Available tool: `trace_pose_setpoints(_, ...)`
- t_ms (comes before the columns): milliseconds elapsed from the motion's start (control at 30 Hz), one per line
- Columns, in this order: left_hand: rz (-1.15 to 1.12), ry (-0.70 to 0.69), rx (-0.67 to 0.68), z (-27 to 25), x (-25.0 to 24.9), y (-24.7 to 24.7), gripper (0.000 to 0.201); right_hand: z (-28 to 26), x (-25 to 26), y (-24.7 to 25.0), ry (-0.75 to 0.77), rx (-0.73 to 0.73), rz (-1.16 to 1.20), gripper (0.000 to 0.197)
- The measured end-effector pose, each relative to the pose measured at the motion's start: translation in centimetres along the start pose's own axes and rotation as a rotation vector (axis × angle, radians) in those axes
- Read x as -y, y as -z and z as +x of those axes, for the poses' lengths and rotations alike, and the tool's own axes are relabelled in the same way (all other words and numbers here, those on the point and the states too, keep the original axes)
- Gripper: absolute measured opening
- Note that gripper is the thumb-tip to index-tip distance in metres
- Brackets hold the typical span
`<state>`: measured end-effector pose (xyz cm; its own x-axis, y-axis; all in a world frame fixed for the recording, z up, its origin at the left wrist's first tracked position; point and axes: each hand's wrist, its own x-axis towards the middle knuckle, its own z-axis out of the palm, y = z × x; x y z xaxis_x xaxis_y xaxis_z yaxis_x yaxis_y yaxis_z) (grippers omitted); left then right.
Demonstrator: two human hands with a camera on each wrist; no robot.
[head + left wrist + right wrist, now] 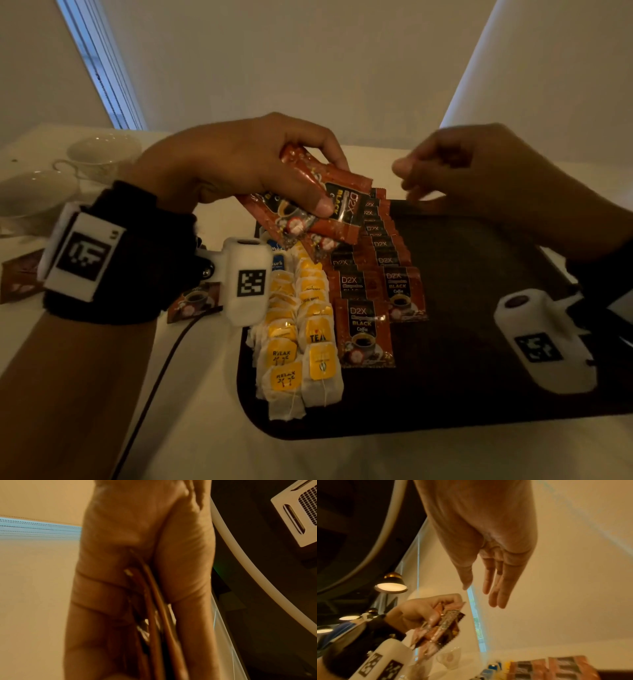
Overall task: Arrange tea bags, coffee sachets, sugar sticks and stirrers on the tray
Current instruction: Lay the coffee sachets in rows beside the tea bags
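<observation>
L hand [239, 164] pinches a fan of coffee sachets [318, 202] above the tray [462, 394]. R hand [479, 178], empty w/ fingers loose, is just right of them. Sachet long axes point toward it.

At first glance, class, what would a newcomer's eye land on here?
First, the left hand gripping a fan of coffee sachets above the dark tray. Below, rows of yellow-tagged tea bags line the tray's left side, coffee sachets beside them. The right hand hovers empty over the far edge.
</observation>
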<state>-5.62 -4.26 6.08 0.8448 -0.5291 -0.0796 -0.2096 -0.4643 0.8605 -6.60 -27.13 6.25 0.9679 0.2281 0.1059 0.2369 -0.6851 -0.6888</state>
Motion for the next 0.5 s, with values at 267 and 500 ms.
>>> trace_pose_setpoints(267,0.0,-0.028,0.011,0.4,-0.1,-0.7,0.04,-0.4,1.3,-3.5,0.001,-0.015,0.062,0.025)
trace_pose_setpoints(500,-0.041,-0.045,-0.011,0.4,-0.2,-0.8,0.038,-1.3,0.1,-3.7,-0.045,-0.058,0.383,0.007)
